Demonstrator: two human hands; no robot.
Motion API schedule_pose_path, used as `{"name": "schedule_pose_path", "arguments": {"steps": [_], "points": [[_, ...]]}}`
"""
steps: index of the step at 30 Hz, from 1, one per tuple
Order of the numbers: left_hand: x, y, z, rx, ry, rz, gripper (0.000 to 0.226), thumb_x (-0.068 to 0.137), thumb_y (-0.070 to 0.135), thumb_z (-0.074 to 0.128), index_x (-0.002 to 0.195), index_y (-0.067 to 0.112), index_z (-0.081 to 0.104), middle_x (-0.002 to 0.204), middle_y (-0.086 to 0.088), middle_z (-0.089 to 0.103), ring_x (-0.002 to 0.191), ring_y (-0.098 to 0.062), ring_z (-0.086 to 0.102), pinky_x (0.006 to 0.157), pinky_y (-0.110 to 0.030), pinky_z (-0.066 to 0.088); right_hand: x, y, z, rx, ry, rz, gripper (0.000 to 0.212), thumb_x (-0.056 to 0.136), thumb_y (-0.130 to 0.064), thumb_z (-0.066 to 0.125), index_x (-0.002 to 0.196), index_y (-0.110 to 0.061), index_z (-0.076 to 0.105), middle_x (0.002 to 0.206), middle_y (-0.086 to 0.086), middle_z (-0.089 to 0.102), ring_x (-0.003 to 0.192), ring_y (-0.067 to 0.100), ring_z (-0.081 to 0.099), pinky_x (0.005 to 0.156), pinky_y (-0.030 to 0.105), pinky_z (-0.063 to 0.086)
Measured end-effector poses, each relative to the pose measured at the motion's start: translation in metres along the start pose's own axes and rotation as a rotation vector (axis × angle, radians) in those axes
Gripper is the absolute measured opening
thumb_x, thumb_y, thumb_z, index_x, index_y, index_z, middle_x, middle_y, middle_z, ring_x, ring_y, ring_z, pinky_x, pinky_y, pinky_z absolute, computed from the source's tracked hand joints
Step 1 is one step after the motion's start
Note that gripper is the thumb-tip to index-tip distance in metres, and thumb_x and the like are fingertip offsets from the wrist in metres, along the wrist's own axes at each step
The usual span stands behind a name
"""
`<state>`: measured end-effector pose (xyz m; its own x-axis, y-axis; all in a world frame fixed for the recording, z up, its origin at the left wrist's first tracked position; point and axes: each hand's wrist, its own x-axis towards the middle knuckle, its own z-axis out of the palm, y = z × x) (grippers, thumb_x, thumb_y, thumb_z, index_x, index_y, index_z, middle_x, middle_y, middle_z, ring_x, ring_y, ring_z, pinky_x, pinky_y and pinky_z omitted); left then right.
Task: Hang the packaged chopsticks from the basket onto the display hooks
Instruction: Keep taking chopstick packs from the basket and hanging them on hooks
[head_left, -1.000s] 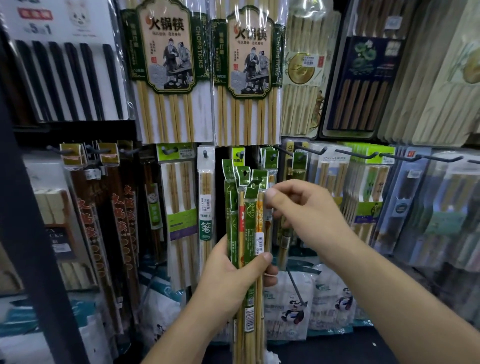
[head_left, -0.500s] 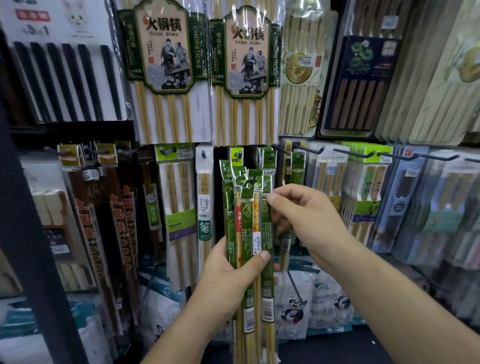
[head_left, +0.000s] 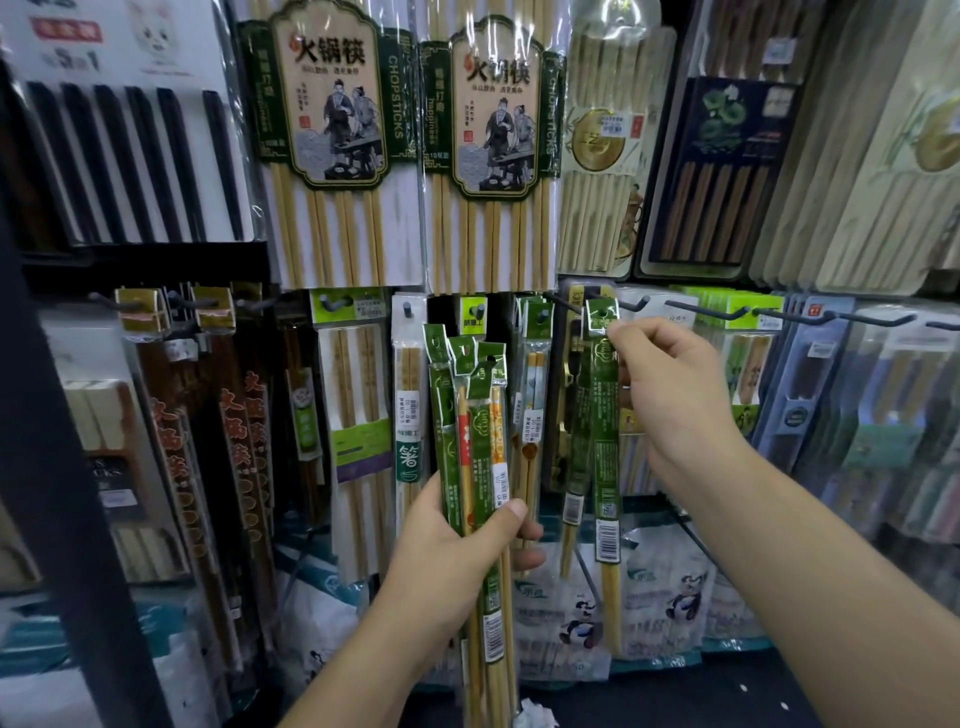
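Green packet (head_left: 605, 441) gone from bundle (head_left: 470, 415); right hand (head_left: 675, 395) lifted it.

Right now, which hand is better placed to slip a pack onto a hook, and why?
The right hand: it pinches one green pack by its top, beside a hook. The left hand sits lower, holding the bundle.

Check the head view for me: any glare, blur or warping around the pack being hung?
Head view: centre sharp, the right hand pinching the green pack reads clearly; glare streaks on the clear wrap of the large packs above; edges blurred and bowed by the wide lens.
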<state>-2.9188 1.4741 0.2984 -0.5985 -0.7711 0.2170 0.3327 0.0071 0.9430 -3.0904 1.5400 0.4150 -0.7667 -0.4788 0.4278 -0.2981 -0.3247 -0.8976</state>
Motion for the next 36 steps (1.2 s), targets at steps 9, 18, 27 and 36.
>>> {"name": "schedule_pose_path", "arguments": {"steps": [9, 18, 27, 36], "points": [[-0.002, 0.002, 0.001, 0.017, 0.004, 0.014, 0.023, 0.091, 0.008, 0.075, 0.1, 0.028, 0.068, 0.083, -0.011, 0.076, 0.079, -0.03, 0.077, 0.068, -0.034, 0.064, 0.005, 0.004, 0.0, -0.005, 0.02, 0.008, 0.031, 0.095, -0.025, 0.067, 0.065, -0.023, 0.063, 0.06, -0.011, 0.047, 0.066, 0.011, 0.045, 0.071, 0.029, 0.044], [-0.002, 0.003, 0.0, 0.029, -0.034, 0.041, 0.031, 0.089, 0.008, 0.077, 0.088, 0.038, 0.072, 0.08, -0.009, 0.075, 0.076, -0.026, 0.076, 0.069, -0.036, 0.064, 0.008, 0.021, -0.001, -0.024, 0.04, 0.043, 0.023, 0.096, -0.03, 0.069, 0.077, -0.017, 0.068, 0.07, -0.004, 0.061, 0.064, 0.005, 0.057, 0.075, 0.03, 0.047], [0.0, 0.003, 0.002, 0.009, -0.051, 0.036, 0.032, 0.072, 0.024, 0.092, 0.092, 0.04, 0.073, 0.096, -0.009, 0.078, 0.085, -0.03, 0.078, 0.068, -0.04, 0.065, -0.035, 0.011, 0.01, -0.138, -0.339, -0.076, 0.011, 0.094, -0.032, 0.069, 0.088, -0.026, 0.075, 0.081, -0.004, 0.073, 0.067, -0.001, 0.062, 0.061, 0.011, 0.05], [-0.001, 0.004, -0.001, 0.051, -0.038, 0.067, 0.022, 0.076, 0.028, 0.087, 0.087, 0.041, 0.073, 0.096, 0.001, 0.079, 0.086, -0.016, 0.077, 0.068, -0.022, 0.061, -0.034, 0.006, 0.015, -0.069, -0.254, -0.069, 0.02, 0.096, -0.024, 0.066, 0.077, -0.023, 0.072, 0.076, 0.012, 0.064, 0.069, 0.019, 0.057, 0.064, 0.035, 0.048]]}}
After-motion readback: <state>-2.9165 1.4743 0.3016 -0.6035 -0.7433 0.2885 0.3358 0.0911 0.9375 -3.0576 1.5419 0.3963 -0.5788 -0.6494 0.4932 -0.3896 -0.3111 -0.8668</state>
